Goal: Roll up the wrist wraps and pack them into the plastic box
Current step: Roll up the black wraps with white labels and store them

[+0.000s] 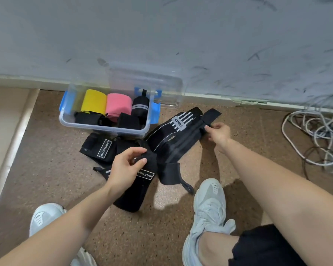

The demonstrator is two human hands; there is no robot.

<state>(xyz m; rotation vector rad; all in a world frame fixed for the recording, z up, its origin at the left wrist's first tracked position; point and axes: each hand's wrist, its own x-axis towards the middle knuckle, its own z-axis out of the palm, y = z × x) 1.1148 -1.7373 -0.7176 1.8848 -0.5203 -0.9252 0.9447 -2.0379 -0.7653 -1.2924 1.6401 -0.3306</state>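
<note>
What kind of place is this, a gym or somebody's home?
Likely a gym or home workout corner: speckled brown floor, scuffed grey wall, black wrist wraps beside a plastic box of rolled bands.

even indoor light, soft shadows, perhaps slight edge-warp

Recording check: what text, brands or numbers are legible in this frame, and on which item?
"EVNLL": grey patch on the black white-striped wrist wrap, letters slightly uncertain.
"UPPR STAR": boxed label on the folded black wrist wrap by the clear plastic box, stylised, roughly read.
"STAR": same label on the long black wrap, start hidden by the left hand.
No numbers visible.
</note>
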